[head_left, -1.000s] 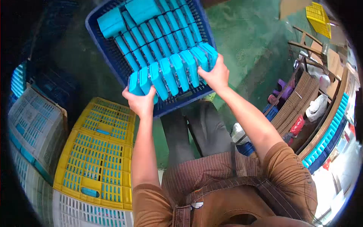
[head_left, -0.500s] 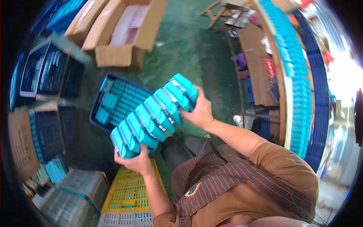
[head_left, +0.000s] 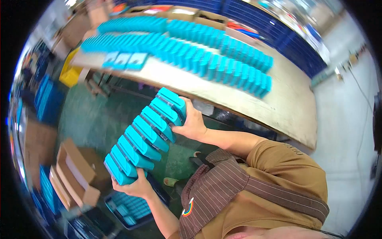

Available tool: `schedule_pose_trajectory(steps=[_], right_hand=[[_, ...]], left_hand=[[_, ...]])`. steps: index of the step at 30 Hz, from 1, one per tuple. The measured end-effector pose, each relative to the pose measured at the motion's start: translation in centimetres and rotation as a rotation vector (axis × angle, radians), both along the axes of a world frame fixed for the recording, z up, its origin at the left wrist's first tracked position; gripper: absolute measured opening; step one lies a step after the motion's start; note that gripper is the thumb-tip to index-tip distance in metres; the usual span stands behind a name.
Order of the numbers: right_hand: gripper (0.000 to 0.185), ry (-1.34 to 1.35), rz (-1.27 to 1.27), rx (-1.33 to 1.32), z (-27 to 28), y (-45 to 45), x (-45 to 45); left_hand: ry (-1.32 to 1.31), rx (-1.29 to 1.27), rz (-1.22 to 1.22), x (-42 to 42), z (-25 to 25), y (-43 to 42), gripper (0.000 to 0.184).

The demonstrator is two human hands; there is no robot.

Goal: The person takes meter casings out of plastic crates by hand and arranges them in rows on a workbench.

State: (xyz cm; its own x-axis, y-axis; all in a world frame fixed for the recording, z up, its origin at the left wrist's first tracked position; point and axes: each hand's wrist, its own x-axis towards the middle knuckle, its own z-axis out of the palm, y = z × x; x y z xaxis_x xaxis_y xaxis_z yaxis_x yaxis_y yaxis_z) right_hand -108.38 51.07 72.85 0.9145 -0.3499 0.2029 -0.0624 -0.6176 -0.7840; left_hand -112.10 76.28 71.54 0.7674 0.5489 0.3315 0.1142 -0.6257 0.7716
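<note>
Between my two hands I hold a slanting row of several teal plastic boxes (head_left: 139,137), pressed together side by side above the floor. My left hand (head_left: 137,185) is closed around the lower end of the row. At the upper end, my right hand (head_left: 193,121) grips the last boxes, its thumb across one edge. Dark strips, perhaps clasps or labels, show between the boxes. Under my left forearm stands a dark blue crate (head_left: 140,223) with more teal boxes inside. Long rows of similar teal boxes (head_left: 199,59) stand on the table (head_left: 292,115) ahead of me.
Three teal pieces with pale tops (head_left: 123,60) lie flat near the table's front edge. Dark blue crates (head_left: 254,24) line its far side. Open cardboard cartons (head_left: 75,171) are on the floor at left, and a yellow crate (head_left: 71,73) is beyond the table's left end.
My view has turned right, so the table of teal boxes now lies ahead and the floor crate sits lower in view. The held row has come along, still in both hands.
</note>
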Motion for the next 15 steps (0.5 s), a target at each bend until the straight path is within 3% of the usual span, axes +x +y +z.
schedule_pose_trajectory(steps=[3,6,13,15], right_hand=[[0.084,-0.049,-0.237,0.010,2.5,-12.8,-2.5],[0.082,-0.077,-0.450,0.026,2.0,-18.3,-5.3],[0.079,-0.079,-0.820,-0.040,2.0,-23.7,-14.9],[0.080,-0.059,-0.939,-0.091,0.4,-22.4,-18.1]], left_hand=[[-0.013,-0.002,-0.240,3.7,4.3,-12.9,0.082],[0.017,-0.044,-0.447,6.3,4.7,-19.7,0.082],[-0.009,-0.111,-0.853,4.9,4.9,-30.1,0.083],[0.024,-0.146,-0.956,3.8,2.1,-30.4,0.083]])
